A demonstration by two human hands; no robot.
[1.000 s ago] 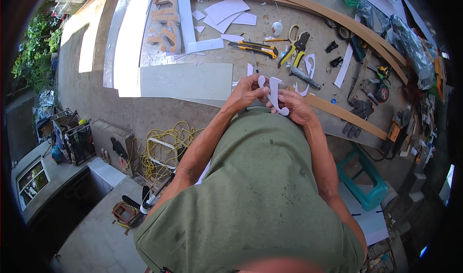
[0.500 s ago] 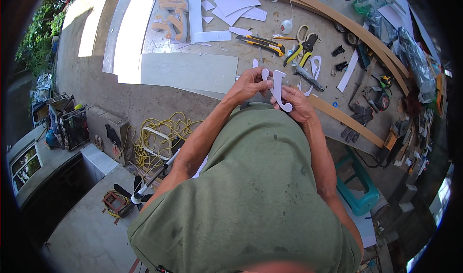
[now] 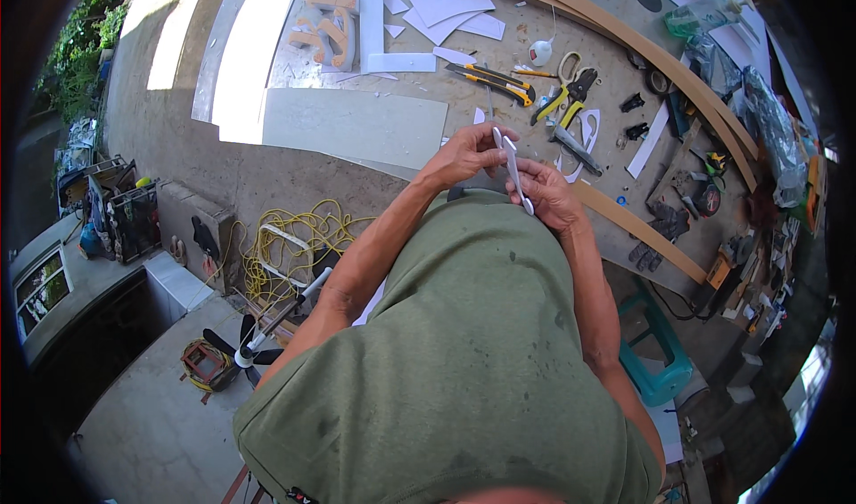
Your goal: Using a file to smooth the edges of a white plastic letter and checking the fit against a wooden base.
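Between my hands, just in front of my body at the table's near edge, is a white cut-out letter piece [image 3: 512, 167], turned nearly edge-on. My left hand [image 3: 470, 155] pinches its upper end between thumb and fingers. Lower down, my right hand [image 3: 547, 193] grips the other side, its fingertips partly hidden behind the piece. Beyond my right hand lie a grey-handled tool [image 3: 578, 151] and another white cut-out [image 3: 589, 128]. Yellow-handled snips [image 3: 571, 98] and two yellow-and-black utility knives [image 3: 492, 83] rest farther off on the table.
White sheet offcuts [image 3: 450, 9] and curvy foam-like letters [image 3: 330, 23] are at the far side. Long brown strips [image 3: 615, 36] curve across the table. At right are a dark glove [image 3: 658, 233] and a green stool [image 3: 664, 361]; at left, yellow cord [image 3: 308, 245] and a fan [image 3: 242, 354].
The white letter piece has been turned from showing its face to nearly edge-on. Both hands keep hold of it, and the view has shifted slightly.
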